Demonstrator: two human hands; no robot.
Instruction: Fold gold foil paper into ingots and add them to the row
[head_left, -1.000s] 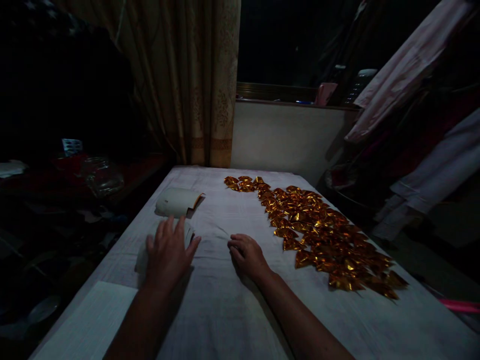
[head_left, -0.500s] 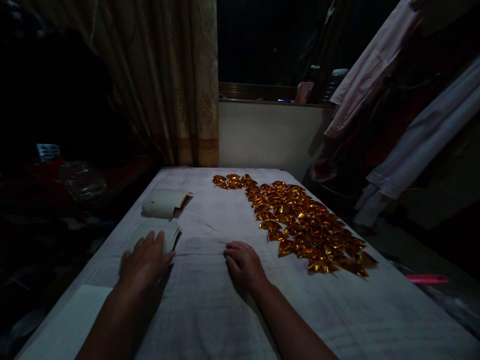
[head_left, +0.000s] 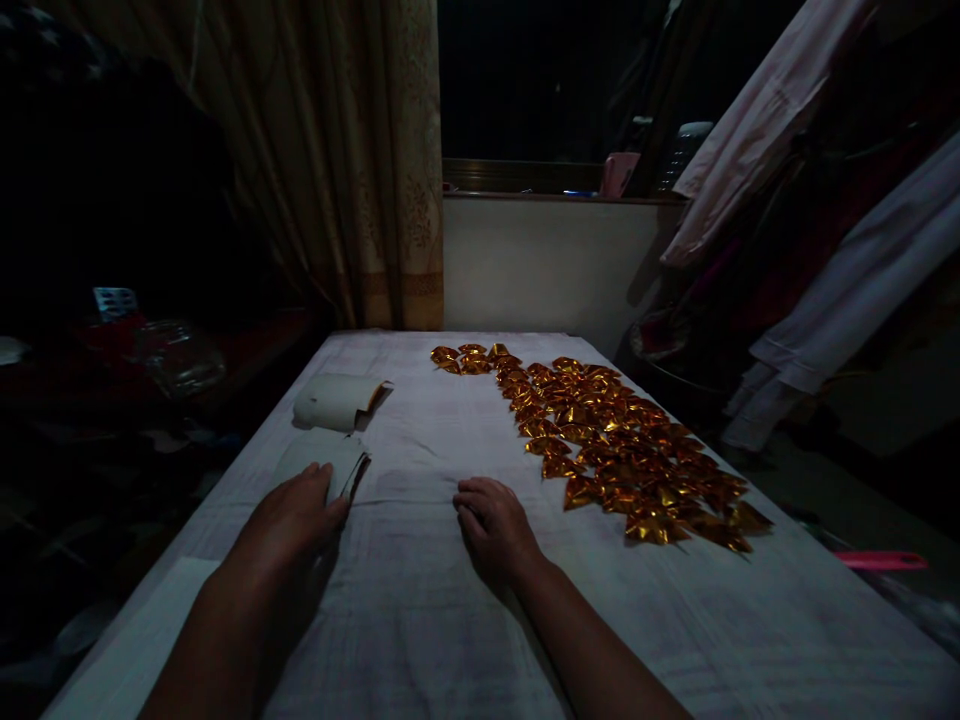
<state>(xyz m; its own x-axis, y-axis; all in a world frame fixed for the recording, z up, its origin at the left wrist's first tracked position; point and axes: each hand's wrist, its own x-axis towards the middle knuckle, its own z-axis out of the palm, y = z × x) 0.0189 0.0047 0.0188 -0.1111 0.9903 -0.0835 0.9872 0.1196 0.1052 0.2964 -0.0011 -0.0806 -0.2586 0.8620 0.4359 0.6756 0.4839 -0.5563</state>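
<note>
My left hand (head_left: 289, 517) lies on the near edge of a flat stack of pale paper sheets (head_left: 322, 458), fingers together and bent over it. My right hand (head_left: 491, 520) rests on the white cloth (head_left: 420, 600) at the middle of the table, fingers curled down with nothing visible in them. A second, curled bundle of pale sheets (head_left: 335, 399) with a gold underside lies beyond the first. To the right spreads a long band of several folded gold foil pieces (head_left: 607, 440), a hand's width from my right hand.
A patterned curtain (head_left: 360, 160) hangs behind the table's far left. Pale garments (head_left: 825, 200) hang at the right. A dark cluttered shelf with a clear bag (head_left: 176, 360) stands at the left. A pink object (head_left: 881, 560) lies low on the right. The room is dim.
My left hand has drawn back toward me, from flat on top of the paper stack to its near edge. My right hand has stayed put. The view shifted slightly.
</note>
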